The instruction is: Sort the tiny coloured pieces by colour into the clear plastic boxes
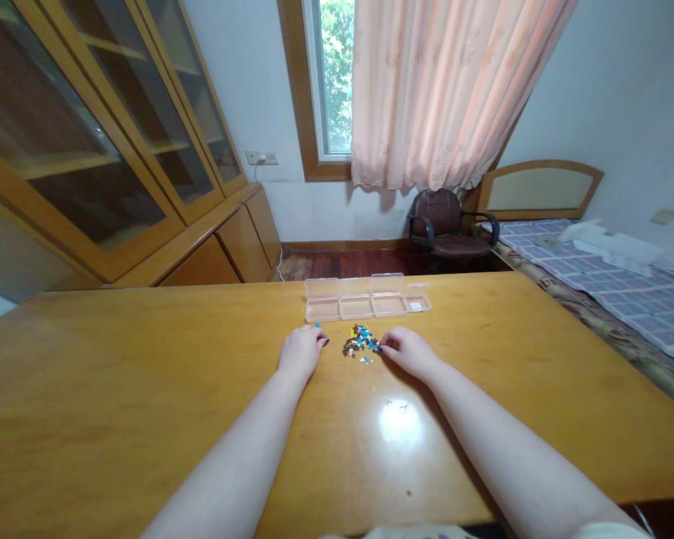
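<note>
A small pile of mixed pieces (362,338), blue, brown, yellow and cream, lies on the wooden table. They look like tiny building bricks, but they are too small to tell for certain. To the left of the pile, my left hand (302,350) is closed, with a small dark piece (326,341) at its fingertips. A blue piece (317,326) shows just beyond its knuckles. My right hand (409,350) has its fingers pinched together at the pile's right edge; whatever they grip is hidden. Behind the pile stands a clear plastic compartment box (356,308) with several lids raised.
A white slip (416,307) sits in the box's rightmost compartment. The table (146,389) reaches far to both sides. Beyond it are a glass-door cabinet (117,127), an office chair (446,224) and a bed (612,269).
</note>
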### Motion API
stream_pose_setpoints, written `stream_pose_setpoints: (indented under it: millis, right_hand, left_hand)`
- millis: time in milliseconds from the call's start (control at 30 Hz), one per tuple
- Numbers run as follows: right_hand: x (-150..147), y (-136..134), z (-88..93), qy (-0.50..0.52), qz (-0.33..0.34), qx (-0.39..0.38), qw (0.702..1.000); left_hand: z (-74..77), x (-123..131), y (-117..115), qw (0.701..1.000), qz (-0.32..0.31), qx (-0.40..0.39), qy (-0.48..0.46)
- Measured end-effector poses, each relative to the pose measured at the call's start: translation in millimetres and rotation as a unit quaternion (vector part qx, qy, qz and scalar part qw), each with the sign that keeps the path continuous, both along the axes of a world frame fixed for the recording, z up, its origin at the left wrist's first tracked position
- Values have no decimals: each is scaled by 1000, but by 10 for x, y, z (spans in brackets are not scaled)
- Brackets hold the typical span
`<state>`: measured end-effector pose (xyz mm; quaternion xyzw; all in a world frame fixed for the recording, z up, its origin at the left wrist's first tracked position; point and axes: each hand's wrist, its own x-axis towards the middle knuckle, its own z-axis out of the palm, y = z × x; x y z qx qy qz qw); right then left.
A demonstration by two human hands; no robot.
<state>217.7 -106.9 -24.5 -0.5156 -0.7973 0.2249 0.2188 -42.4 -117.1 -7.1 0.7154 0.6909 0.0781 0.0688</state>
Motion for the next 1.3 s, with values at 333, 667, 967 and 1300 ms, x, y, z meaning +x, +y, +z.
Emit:
stream_pose_setpoints:
  millis: [333,667,967,1300]
  right_hand:
    - [23,-29,17,-62,38,15,997]
    - [0,-34,6,-62,46,17,997]
    - [-16,-39,7,-70,42,14,997]
    - [9,-52,91,-97,35,-10,995]
  left_hand:
    - [130,-69,-66,988,119,-48,90]
    - [-11,-119,55,997,61,-16,41]
    - [99,-6,-113,988,96,-17,122]
    - [-46,177,-193,996,34,-20,74]
